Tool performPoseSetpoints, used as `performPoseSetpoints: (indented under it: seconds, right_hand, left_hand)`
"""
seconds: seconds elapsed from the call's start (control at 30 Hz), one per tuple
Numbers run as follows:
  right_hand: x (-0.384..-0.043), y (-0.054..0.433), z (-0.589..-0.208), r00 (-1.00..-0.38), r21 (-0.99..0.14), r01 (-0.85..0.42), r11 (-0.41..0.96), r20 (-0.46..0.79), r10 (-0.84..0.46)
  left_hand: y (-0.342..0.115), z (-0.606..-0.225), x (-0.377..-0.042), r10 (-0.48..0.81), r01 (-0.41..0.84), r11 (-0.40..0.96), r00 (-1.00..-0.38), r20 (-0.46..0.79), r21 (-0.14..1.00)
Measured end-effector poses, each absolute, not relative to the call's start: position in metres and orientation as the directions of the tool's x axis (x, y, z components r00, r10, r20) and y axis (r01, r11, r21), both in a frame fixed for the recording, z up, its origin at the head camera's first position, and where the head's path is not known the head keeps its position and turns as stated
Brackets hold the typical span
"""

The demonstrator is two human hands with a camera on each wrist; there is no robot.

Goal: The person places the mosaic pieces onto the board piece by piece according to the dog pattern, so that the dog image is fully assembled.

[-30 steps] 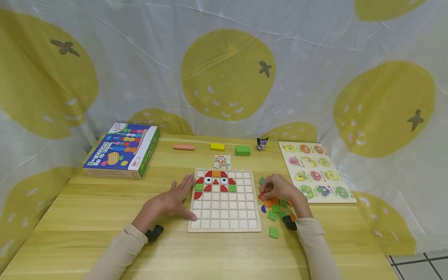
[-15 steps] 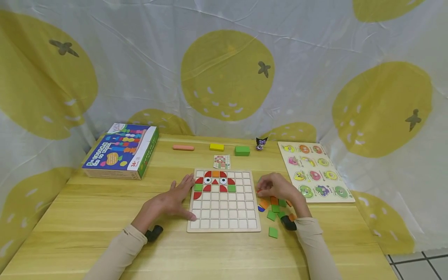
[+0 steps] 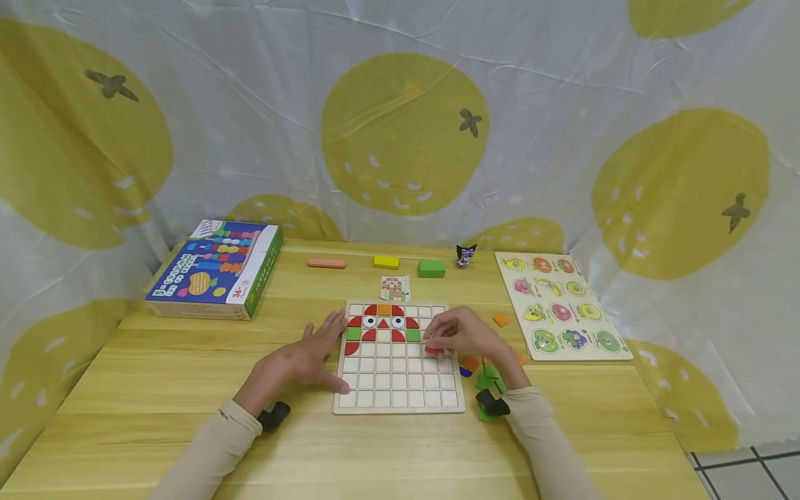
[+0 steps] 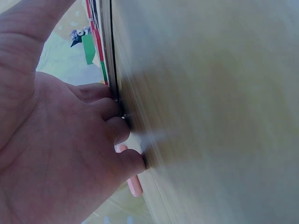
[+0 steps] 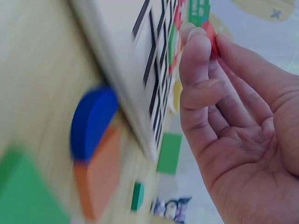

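Note:
A wooden grid board (image 3: 400,382) lies in front of me, with red, green, orange and eye-patterned tiles set in its upper left squares. My left hand (image 3: 305,357) rests at the board's left edge, fingers spread and the thumb on its lower left corner. In the left wrist view its fingertips (image 4: 135,161) touch the tabletop beside the board. My right hand (image 3: 465,335) pinches a red tile (image 5: 211,39) between thumb and fingers, over the right part of the board. Right of the board lie loose tiles, among them a blue curved tile (image 5: 93,123) and an orange tile (image 5: 99,170).
Behind the board lies a small pattern card (image 3: 396,287). Farther back stand a pink stick (image 3: 326,263), a yellow block (image 3: 386,262), a green block (image 3: 431,269) and a small figurine (image 3: 465,256). A box (image 3: 215,271) stands left, a fruit puzzle board (image 3: 559,305) right.
My right hand has moved left from the loose tiles to over the board, carrying the red tile. An orange tile now shows near the fruit puzzle board. The left hand has stayed put.

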State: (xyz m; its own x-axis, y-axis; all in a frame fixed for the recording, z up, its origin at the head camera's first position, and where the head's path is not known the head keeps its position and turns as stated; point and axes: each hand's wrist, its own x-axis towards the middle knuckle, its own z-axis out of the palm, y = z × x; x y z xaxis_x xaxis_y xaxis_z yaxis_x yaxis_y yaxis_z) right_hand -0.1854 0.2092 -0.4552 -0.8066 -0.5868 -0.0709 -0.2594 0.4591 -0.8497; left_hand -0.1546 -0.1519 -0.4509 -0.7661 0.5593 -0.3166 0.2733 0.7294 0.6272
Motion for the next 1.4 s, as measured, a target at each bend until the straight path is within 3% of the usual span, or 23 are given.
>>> performPoseSetpoints:
  seconds: [0.5,1.0,1.4]
  right_hand:
    - [-0.186,0.158,-0.451,-0.78,-0.91,-0.175,0.375,-0.104,-0.617]
    - [-0.191,0.116,-0.456,-0.793,-0.886,-0.248,0.392,-0.046,-0.608]
    - [-0.194,0.089,-0.455,-0.803,-0.775,-0.355,0.523,-0.034,-0.595]
  left_hand:
    - [-0.154,-0.453,-0.155,0.56,0.276,0.729,-0.766,-0.314,0.627]
    - [-0.153,-0.451,-0.154,0.553,0.268,0.738,-0.767,-0.327,0.619]
    - [-0.151,-0.452,-0.156,0.551,0.269,0.742,-0.768,-0.328,0.615]
